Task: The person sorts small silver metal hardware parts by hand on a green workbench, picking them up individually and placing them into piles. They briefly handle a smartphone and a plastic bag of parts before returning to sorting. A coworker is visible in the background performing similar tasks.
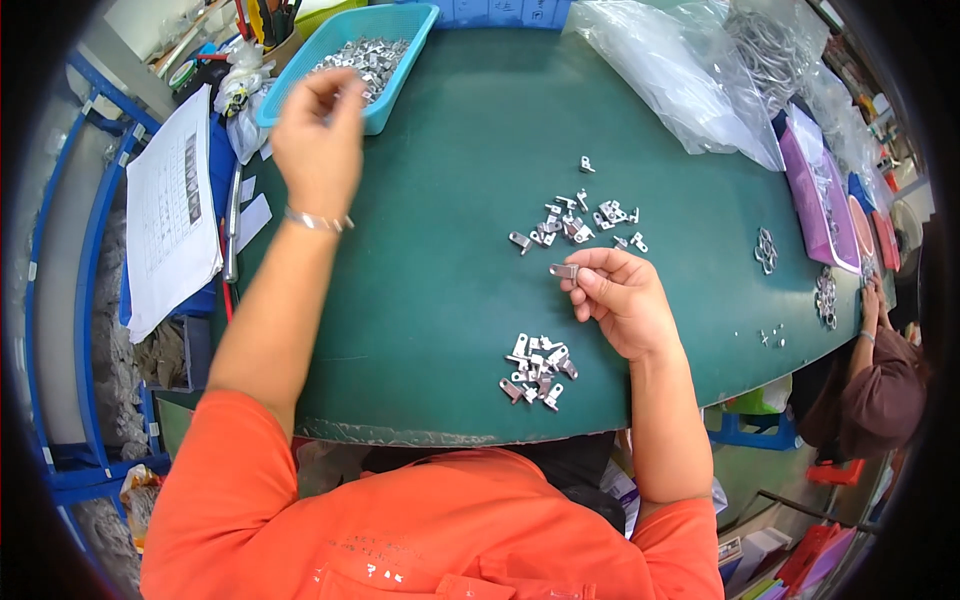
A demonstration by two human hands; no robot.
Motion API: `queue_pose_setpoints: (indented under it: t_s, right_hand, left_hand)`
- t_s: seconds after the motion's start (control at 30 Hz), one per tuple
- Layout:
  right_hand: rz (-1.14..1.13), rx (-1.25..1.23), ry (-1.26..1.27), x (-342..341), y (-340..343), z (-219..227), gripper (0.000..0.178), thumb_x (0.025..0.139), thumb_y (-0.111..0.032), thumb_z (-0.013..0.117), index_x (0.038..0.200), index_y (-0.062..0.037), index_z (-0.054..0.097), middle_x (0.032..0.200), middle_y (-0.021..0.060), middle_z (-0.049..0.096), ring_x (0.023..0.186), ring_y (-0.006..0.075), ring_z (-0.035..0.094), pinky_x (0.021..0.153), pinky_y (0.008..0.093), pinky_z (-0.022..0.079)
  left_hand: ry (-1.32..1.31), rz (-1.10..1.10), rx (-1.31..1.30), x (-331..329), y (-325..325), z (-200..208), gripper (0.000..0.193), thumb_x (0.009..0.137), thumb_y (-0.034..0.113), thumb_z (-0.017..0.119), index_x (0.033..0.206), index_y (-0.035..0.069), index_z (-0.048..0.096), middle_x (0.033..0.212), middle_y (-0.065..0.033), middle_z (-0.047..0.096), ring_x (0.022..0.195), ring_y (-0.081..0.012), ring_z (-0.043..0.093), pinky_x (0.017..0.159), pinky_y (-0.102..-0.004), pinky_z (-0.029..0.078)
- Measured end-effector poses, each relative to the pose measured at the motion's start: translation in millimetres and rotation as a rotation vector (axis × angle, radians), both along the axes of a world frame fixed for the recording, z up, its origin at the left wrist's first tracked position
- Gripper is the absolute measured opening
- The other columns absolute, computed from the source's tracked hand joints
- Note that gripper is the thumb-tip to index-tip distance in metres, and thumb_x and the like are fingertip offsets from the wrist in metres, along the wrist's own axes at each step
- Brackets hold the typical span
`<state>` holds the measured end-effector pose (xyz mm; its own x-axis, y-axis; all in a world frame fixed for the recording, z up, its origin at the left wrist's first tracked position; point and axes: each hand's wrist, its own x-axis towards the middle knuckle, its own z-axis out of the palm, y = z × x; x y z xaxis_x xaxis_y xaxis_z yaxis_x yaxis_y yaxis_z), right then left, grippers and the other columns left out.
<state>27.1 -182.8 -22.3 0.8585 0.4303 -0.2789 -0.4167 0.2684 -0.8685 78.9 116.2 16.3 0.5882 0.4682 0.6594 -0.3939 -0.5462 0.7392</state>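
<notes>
My right hand [622,298] pinches a small metal bracket [563,270] between thumb and fingers; its flat tab with a hole points left. Just beyond lies a loose pile of similar small metal brackets [578,228], and nearer me is a second pile of brackets [538,370]. My left hand [318,130], slightly blurred, is at the near edge of a teal plastic basket [412,75] filled with many metal brackets [372,62]. Its fingers are curled together, and whatever is between them is too small to make out.
The green tabletop [430,250] lies under everything. Clear plastic bags [660,75] lie at the far right, beside a purple basket [815,205]. Metal rings [765,250] lie near it. Papers [170,220] stand at the left. Another person's hands [872,305] are at the right edge.
</notes>
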Motion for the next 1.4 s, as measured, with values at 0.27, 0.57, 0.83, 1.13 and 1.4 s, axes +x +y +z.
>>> queue_pose_setpoints:
  t_s: [0.27, 0.57, 0.83, 1.13, 1.4]
  right_hand:
    - [0.106, -0.505, -0.577, -10, -20, 10, 0.008, 0.079, 0.001, 0.06, 0.085, -0.0006, 0.066, 0.081, 0.006, 0.063, 0.071, 0.015, 0.059, 0.064, 0.0269, 0.048]
    - [-0.264, -1.082, -1.115, 3, -27, -12, 0.016, 0.074, 0.0, 0.065, 0.09, -0.0015, 0.062, 0.079, 0.0081, 0.057, 0.067, 0.0196, 0.058, 0.06, 0.0294, 0.047]
    - [-0.032, -0.151, -0.107, -8, -29, 5, 0.014, 0.085, 0.0, 0.056, 0.097, 0.0064, 0.061, 0.079, 0.0098, 0.063, 0.066, 0.0127, 0.06, 0.056, 0.0223, 0.05]
    - [0.173, -0.198, -0.163, -11, -30, 7, 0.012, 0.083, -0.001, 0.058, 0.093, 0.0045, 0.064, 0.078, 0.0075, 0.064, 0.062, 0.011, 0.058, 0.056, 0.0213, 0.049]
    - [-0.304, -1.196, -1.042, 4, -11, -3, 0.012, 0.078, -0.006, 0.06, 0.089, -0.0057, 0.061, 0.083, 0.0112, 0.055, 0.08, 0.031, 0.056, 0.067, 0.0396, 0.047]
  left_hand:
    - [0.029, 0.19, 0.728, 31, 46, -1, 0.015, 0.072, 0.002, 0.061, 0.087, 0.004, 0.063, 0.1, -0.0117, 0.061, 0.097, -0.031, 0.056, 0.086, -0.0375, 0.043]
    - [0.428, -0.733, 0.658, -31, -90, -46, 0.019, 0.071, -0.002, 0.067, 0.089, 0.0, 0.061, 0.089, -0.0093, 0.057, 0.079, -0.024, 0.059, 0.071, -0.0289, 0.049]
    - [0.908, -0.952, -0.332, -59, -107, -36, 0.016, 0.078, -0.004, 0.065, 0.092, -0.004, 0.058, 0.086, -0.0088, 0.063, 0.079, -0.0132, 0.063, 0.071, -0.0237, 0.053]
    - [0.954, -1.157, -0.303, -72, -98, -22, 0.01, 0.079, -0.003, 0.064, 0.088, -0.003, 0.06, 0.083, -0.0075, 0.064, 0.07, -0.01, 0.06, 0.065, -0.0216, 0.05]
    - [0.462, -0.735, 0.53, -47, -114, -32, 0.018, 0.073, 0.001, 0.066, 0.089, 0.003, 0.059, 0.081, -0.0083, 0.054, 0.067, -0.0196, 0.058, 0.061, -0.029, 0.047]
